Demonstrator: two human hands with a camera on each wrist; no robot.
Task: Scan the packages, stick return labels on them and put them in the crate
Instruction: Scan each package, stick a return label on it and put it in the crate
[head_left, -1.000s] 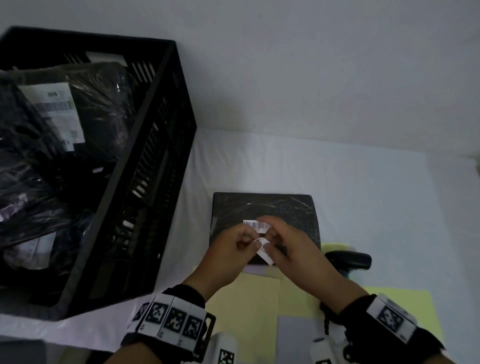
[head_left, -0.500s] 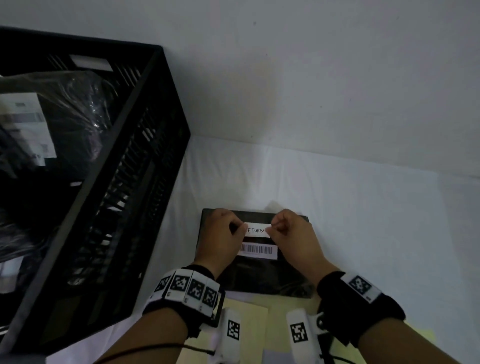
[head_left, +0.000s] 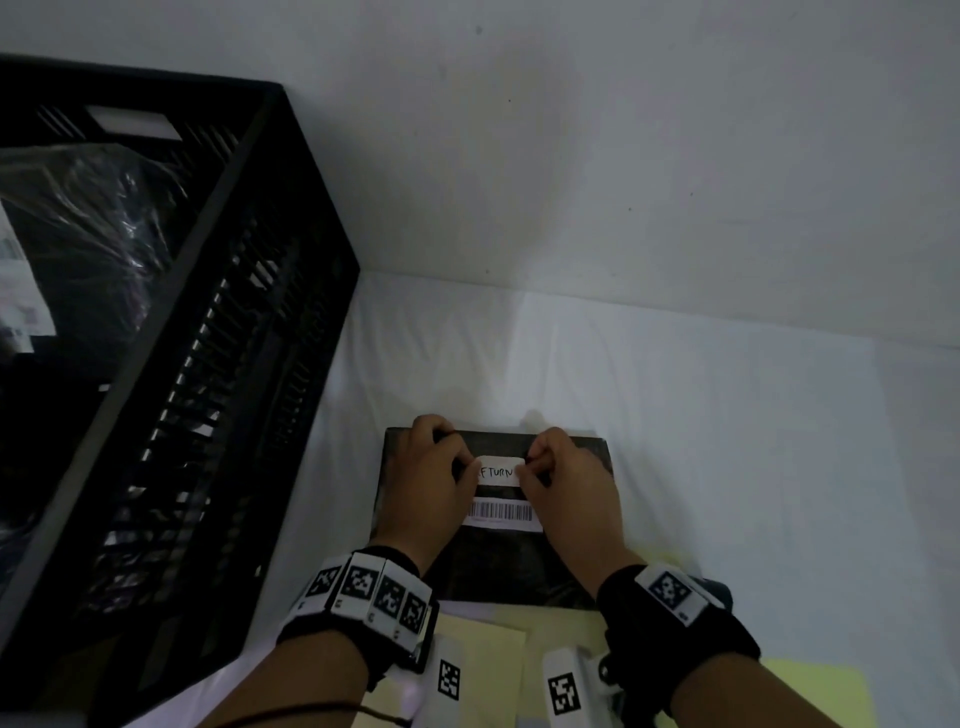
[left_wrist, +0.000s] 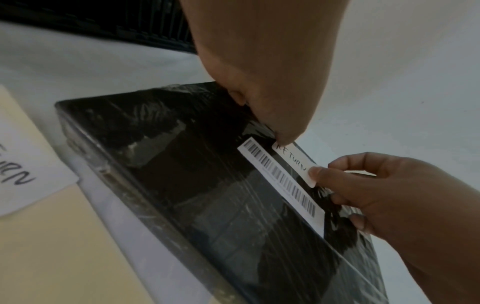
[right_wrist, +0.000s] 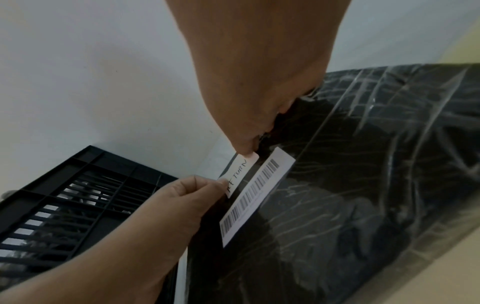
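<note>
A flat black plastic-wrapped package (head_left: 498, 561) (left_wrist: 197, 185) (right_wrist: 363, 185) lies on the white table, a white barcode strip (head_left: 501, 513) (left_wrist: 285, 181) (right_wrist: 255, 197) on its top. Just beyond the strip, a small white label (head_left: 500, 472) (left_wrist: 294, 160) (right_wrist: 240, 171) hand-written RETURN is stretched over the package. My left hand (head_left: 431, 478) (right_wrist: 182, 195) pinches the label's left end; my right hand (head_left: 566, 483) (left_wrist: 369, 185) pinches its right end. The black slatted crate (head_left: 171, 364) (right_wrist: 64, 205) stands at the left, with several wrapped packages (head_left: 78, 223) inside.
Yellow sheets (head_left: 483, 660) (left_wrist: 52, 246) lie on the table near my wrists, one bearing another RETURN sticker (left_wrist: 15, 176). A white wall (head_left: 623, 156) rises behind the table. Bare white cloth (head_left: 753, 441) spreads to the right of the package.
One second ago both hands held the label curled above the package near the barcode. Since then they carried it past the barcode and pulled it flat; the last half second shows little motion.
</note>
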